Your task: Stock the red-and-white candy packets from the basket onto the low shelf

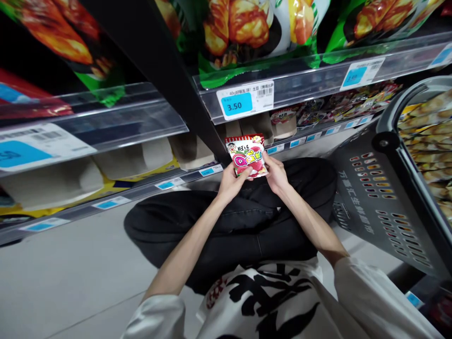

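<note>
Between my two hands is a small candy packet [248, 153], red and white with pink fruit pictures and colourful lettering, its front turned up toward me. My left hand [233, 181] grips its lower left part, the thumb lying across the front. At the right edge, my right hand [275, 170] pinches the packet; some of its fingers are hidden behind. The packet is above my crossed legs, close to the lower shelf. Just beyond it stand open cardboard display boxes [256, 127].
A grey shopping basket [367, 188] with slotted sides stands close on my right. Above are shelves with large chip bags [243, 35] and a price tag [238, 104] on the shelf edge. A dark upright post [158, 61] divides the shelving. Pale floor [70, 273] lies to the left.
</note>
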Action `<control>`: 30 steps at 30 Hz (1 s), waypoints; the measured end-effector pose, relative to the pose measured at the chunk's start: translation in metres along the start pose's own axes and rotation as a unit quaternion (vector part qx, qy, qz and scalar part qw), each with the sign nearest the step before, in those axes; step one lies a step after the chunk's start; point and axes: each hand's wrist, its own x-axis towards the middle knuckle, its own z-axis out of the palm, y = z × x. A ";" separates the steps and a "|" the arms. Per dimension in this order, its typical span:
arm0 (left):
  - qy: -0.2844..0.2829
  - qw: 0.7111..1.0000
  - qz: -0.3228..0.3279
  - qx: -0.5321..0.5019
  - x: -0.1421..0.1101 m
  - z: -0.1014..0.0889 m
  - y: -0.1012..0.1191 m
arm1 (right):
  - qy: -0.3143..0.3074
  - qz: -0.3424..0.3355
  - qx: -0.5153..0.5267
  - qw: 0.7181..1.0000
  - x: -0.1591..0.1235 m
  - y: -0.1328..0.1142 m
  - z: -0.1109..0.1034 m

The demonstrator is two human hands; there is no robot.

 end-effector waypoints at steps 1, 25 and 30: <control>-0.001 1.000 -0.002 0.001 0.000 0.000 0.000 | 0.001 -0.002 -0.001 1.000 0.000 0.000 0.000; 0.054 0.941 0.174 0.284 -0.008 -0.004 0.000 | -0.095 -0.187 -0.351 0.913 -0.012 0.013 -0.001; 0.020 0.914 0.215 0.344 -0.007 -0.010 -0.011 | -0.089 -0.191 -0.390 0.896 -0.009 0.014 -0.004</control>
